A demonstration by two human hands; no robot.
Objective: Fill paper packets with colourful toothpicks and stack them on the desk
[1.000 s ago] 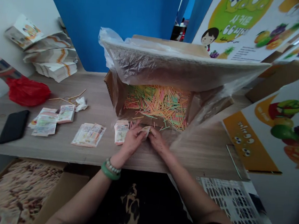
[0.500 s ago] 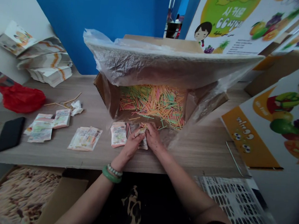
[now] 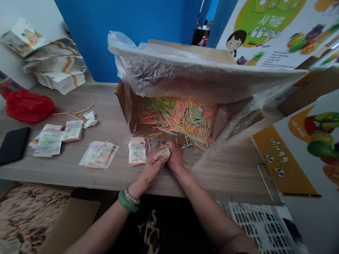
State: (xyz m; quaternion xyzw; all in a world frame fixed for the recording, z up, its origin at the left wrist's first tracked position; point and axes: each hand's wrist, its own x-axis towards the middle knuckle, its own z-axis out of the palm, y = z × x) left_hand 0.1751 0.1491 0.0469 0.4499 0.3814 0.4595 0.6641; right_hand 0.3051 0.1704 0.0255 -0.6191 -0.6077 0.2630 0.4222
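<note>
My left hand [image 3: 152,165] is closed around a small printed plastic packet [image 3: 161,153], tilted with its face partly showing. My right hand [image 3: 175,157] presses against the packet's right side, fingers curled at its top edge; whether it also pinches sticks there is hidden. Just left of my hands lies a stack of similar packets [image 3: 137,152], with a couple of pink sticks [image 3: 148,145] beside it. Beyond my hands an opened carton [image 3: 124,105], lined with clear plastic [image 3: 191,79], lies on its side, holding many thin coloured sticks [image 3: 179,116].
Further left on the table [image 3: 221,179] lie flat packets [image 3: 99,154], more packets [image 3: 48,142], a black phone [image 3: 12,146], crumpled tissue [image 3: 90,119] and a red plastic bag [image 3: 29,106]. Printed cartons [image 3: 314,135] stand at right. Below left is an open box of packets [image 3: 22,217].
The packet has turned in my left hand, and more of its printed face shows. My right hand has shifted slightly against it. The whole view has moved a little.
</note>
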